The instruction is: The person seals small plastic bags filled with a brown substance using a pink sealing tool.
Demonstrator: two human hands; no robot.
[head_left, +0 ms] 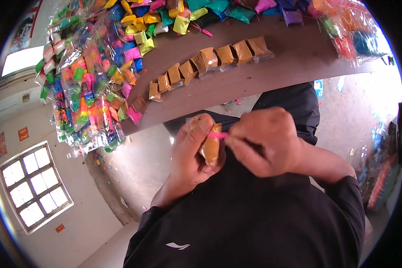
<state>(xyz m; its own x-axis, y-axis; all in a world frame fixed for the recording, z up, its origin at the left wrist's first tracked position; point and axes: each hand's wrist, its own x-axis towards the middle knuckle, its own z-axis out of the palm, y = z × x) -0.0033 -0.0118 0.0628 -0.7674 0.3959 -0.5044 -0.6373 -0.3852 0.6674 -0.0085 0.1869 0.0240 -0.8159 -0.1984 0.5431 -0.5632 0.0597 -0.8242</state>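
My left hand [188, 152] is closed around a small clear packet [210, 152] filled with something tan-brown, held upright over my lap. A bright pink strip [218, 135] crosses the upper part of this packet. The far end of the strip is pinched between the thumb and fingers of my right hand [268, 142], which is beside the packet on the right. Clear film [194, 126] sticks up by my left thumb. Beyond my hands, a row of similar brown packets [188, 71] lies across the table.
The brown table [210, 91] curves across in front of me. Heaped bags of many-coloured packets [87, 85] hang over its left edge, and more coloured packets [181, 24] line the back. Bagged orange and blue packets [344, 40] sit at the right. Bags [382, 178] stand on the floor, right.
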